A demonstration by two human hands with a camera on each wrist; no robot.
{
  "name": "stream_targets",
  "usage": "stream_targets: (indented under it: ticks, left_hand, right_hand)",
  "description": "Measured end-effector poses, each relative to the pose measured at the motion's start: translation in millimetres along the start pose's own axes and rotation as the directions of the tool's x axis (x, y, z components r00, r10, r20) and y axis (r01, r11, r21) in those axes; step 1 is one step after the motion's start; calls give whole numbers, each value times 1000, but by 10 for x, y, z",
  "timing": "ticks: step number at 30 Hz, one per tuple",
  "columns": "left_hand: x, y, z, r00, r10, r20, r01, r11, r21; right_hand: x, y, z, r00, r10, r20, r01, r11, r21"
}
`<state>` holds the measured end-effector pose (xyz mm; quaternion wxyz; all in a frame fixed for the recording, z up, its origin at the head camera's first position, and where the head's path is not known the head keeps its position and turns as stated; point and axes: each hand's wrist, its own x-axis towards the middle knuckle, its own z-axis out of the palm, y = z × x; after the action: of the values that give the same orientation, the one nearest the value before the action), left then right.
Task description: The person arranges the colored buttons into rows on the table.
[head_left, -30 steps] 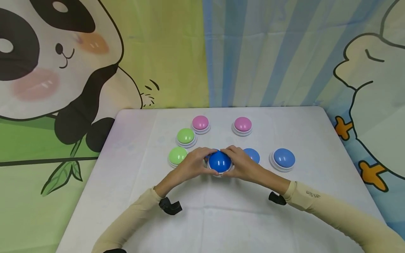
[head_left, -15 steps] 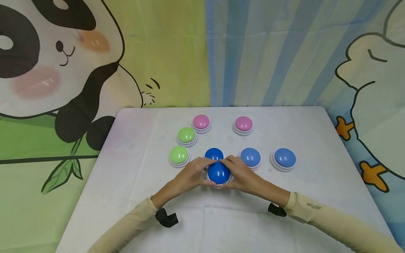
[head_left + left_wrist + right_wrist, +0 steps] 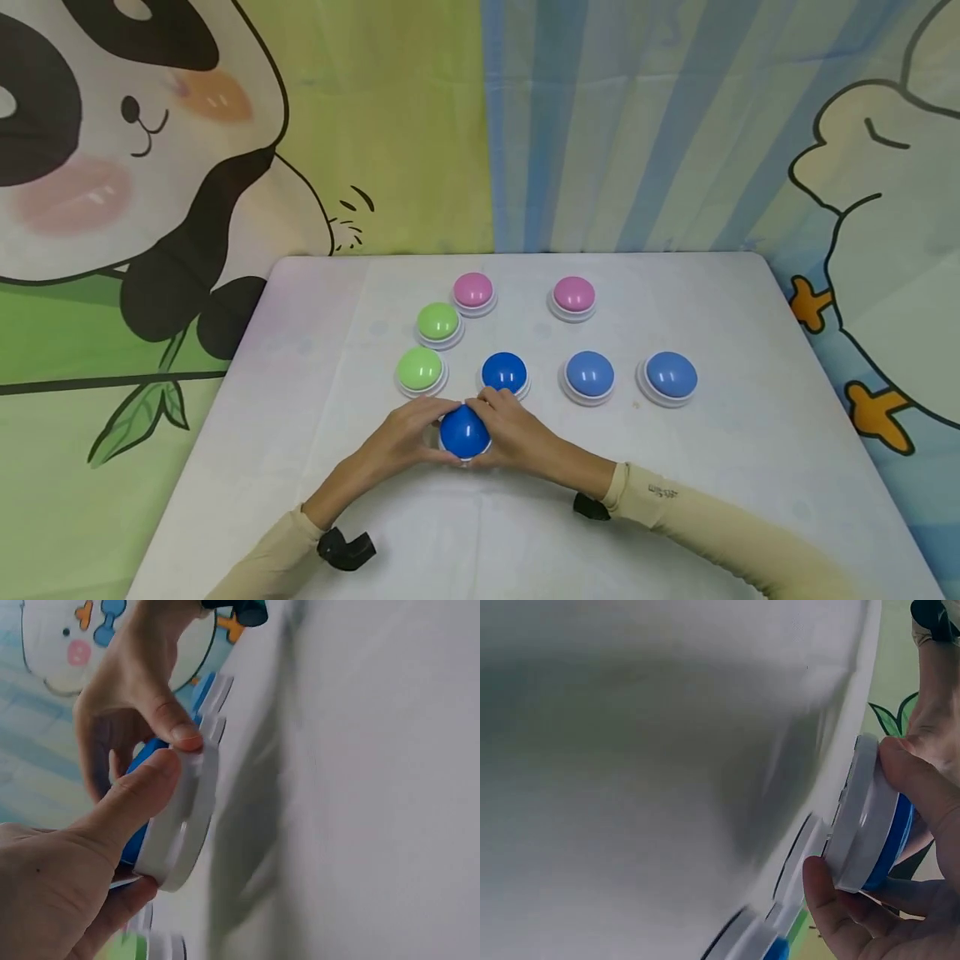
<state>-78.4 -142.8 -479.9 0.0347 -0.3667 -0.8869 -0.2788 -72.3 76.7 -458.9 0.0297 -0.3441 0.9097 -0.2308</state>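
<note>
The left hand [image 3: 408,432] and the right hand [image 3: 517,433] pinch the held blue button [image 3: 464,432] between them, from either side. It is nearer the person than the other dark-blue button [image 3: 504,372] and seems raised off the surface [image 3: 480,533], though the blurred wrist views leave that gap uncertain. The step looks like positioning; setting it down would call for an even lowering, clear of its neighbour, before either side lets go.

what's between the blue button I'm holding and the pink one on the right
From the held blue button: first the right hand, then another dark blue button, then bare white tabletop up to the pink button. The head view shows it.
</note>
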Motion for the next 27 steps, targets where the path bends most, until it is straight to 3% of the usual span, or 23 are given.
stream_targets:
  ticks: [5, 10, 17, 27]
  left_hand:
    - [-304, -125, -73, 997, -80, -6, 80, 997, -9]
    - [-509, -251, -223, 997, -68, 23, 68, 998, 19]
    - [-602, -371, -351, 993, -50, 109, 43, 997, 64]
    - [-683, -449, -305, 998, -12, 69, 6, 997, 81]
  right_hand:
    - [188, -193, 204, 999, -26, 38, 28, 998, -50]
    - [373, -378, 322, 994, -56, 91, 65, 994, -91]
    - [522, -530, 452, 992, -23, 124, 35, 995, -95]
    - [568, -562, 557, 987, 9, 159, 16, 988, -152]
